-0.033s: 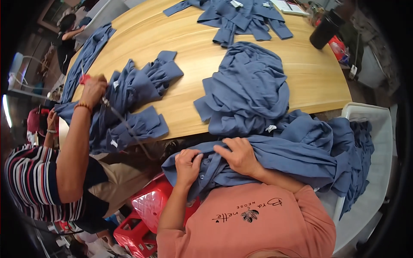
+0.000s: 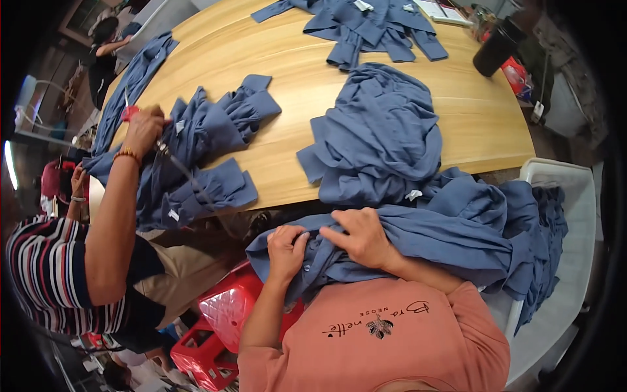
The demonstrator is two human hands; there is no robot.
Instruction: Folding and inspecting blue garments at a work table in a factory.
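A blue buttoned shirt (image 2: 444, 236) lies bunched across my lap, below the table edge. My left hand (image 2: 287, 251) is closed on its cloth at the left end, thumb bent over a fold beside a small button. On the same shirt, just to the right, rests my right hand (image 2: 361, 240), its fingers stretched apart and pointing left toward the left hand. Whatever is under the left fingertips is hidden. More blue cloth runs to the right, over the rim of a white plastic bin (image 2: 583, 196).
A heap of blue shirts (image 2: 385, 130) lies on the wooden table (image 2: 287, 59), with more blue garments (image 2: 222, 121) at left. A co-worker in a striped top (image 2: 49, 274) handles them with red-handled scissors (image 2: 130, 113). Red stools (image 2: 228, 307) stand at left; a black bottle (image 2: 496, 49) at right.
My right hand has shifted slightly left over the shirt, its fingers nearer my left hand. The left hand keeps its place on the cloth.
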